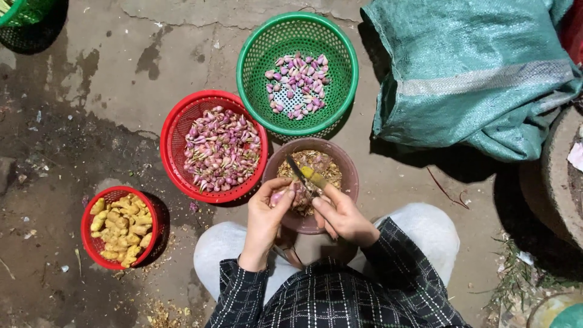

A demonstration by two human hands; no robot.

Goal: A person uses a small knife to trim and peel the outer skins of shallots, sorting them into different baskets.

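Landmark: brown bowl (343,164) between the knees. Left hand (267,214) pinches a small pink shallot (278,195) over the bowl's near-left rim. Right hand (343,215) grips a yellow-handled knife (303,176), blade running up-left across the bowl, passing just right of the shallot. Left hand is on the shallot; the knife comes at it from the right. Red basket (176,121) of unpeeled shallots left of the bowl, green basket (340,54) beyond it

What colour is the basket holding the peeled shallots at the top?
Green: the basket shows best in the head view, with shallots inside.
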